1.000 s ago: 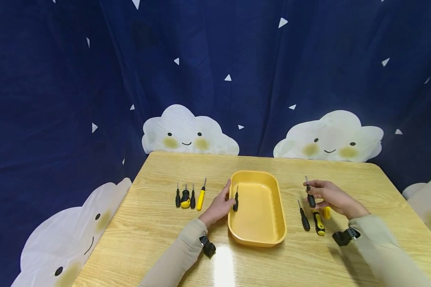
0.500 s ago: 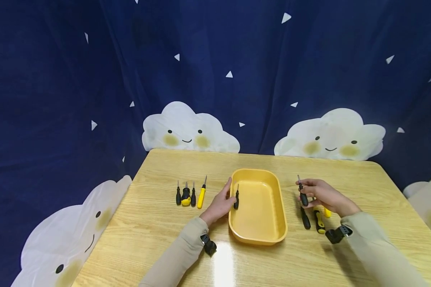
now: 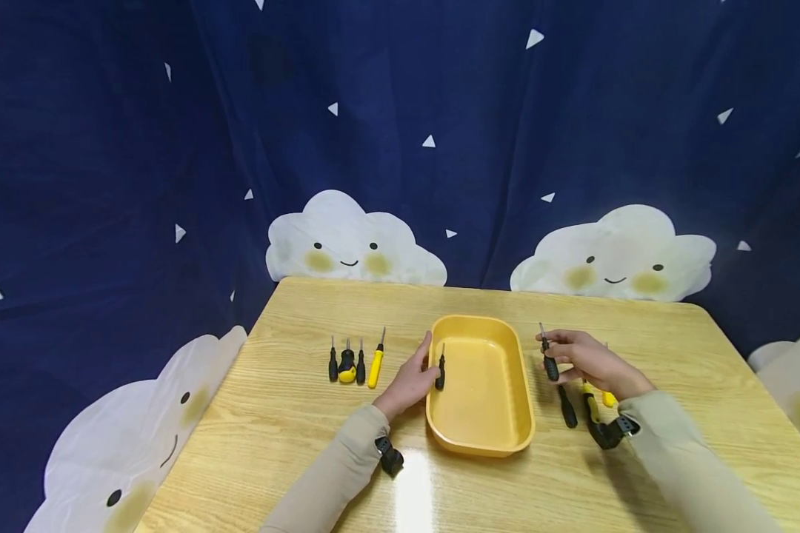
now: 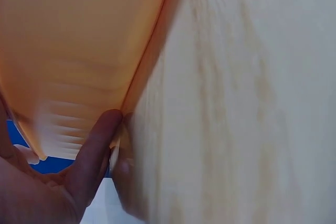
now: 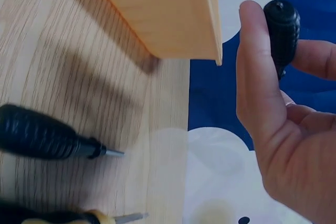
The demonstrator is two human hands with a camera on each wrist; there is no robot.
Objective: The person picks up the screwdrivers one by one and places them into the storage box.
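Note:
My left hand (image 3: pixel 410 383) holds the yellow plastic tray (image 3: pixel 478 448) by its left wall, thumb at the rim and fingers along the outside. Inside the tray, against that wall, a small black screwdriver (image 3: pixel 441 372) stands out beside the thumb. In the left wrist view, fingers (image 4: pixel 100 140) press the tray's outer wall (image 4: pixel 79 72). Just right of the tray, my right hand (image 3: pixel 587 360) pinches another black-handled screwdriver (image 3: pixel 550 366), shaft pointing up and away, raised over the table. Its handle (image 5: pixel 283 30) sits between thumb and fingers in the right wrist view.
Below the right hand lie a black screwdriver (image 3: pixel 567 409), a yellow-and-black one (image 3: pixel 591 406) and a yellow-handled one (image 3: pixel 609 400), partly hidden. Left of the tray, several screwdrivers stand in a row, ending with a yellow one (image 3: pixel 375 366). A dark blue curtain (image 3: pixel 373 89) hangs behind the table.
My right hand has moved left toward the tray, carrying the black screwdriver. The left hand and the tray have stayed in place.

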